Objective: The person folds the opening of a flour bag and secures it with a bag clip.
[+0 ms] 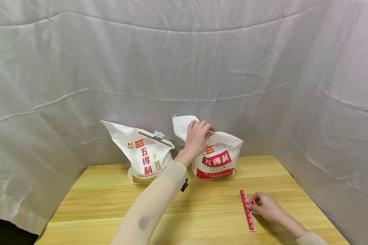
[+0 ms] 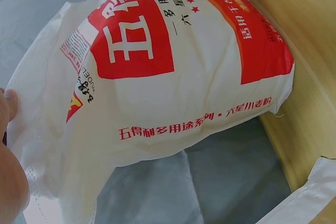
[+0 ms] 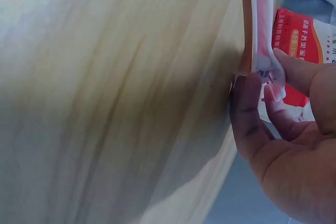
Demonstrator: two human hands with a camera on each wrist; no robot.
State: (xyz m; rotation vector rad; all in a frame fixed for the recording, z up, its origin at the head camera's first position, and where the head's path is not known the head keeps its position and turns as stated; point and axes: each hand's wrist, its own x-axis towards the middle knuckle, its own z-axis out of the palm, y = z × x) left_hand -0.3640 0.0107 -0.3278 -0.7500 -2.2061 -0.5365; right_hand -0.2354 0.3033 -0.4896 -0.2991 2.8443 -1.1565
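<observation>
My left hand (image 1: 199,136) grips the folded top of a white flour bag (image 1: 218,160) with red labels, which stands at the back right of the table. In the left wrist view the bag's printed side (image 2: 205,77) fills most of the frame, with my thumb (image 2: 11,184) and a fingertip at the left edge. Near the front right, my right hand (image 1: 268,207) pinches the handle of a red and white bag clip (image 1: 247,211). The right wrist view shows the clip (image 3: 261,19) edge-on, between thumb and fingers, close to the tabletop.
A second white flour bag (image 1: 150,158) stands at the back left, its top slanted and held by a black and clear bag clip (image 1: 155,137). The wooden table (image 1: 110,204) is enclosed by a grey curtain (image 1: 184,68) behind and at the sides.
</observation>
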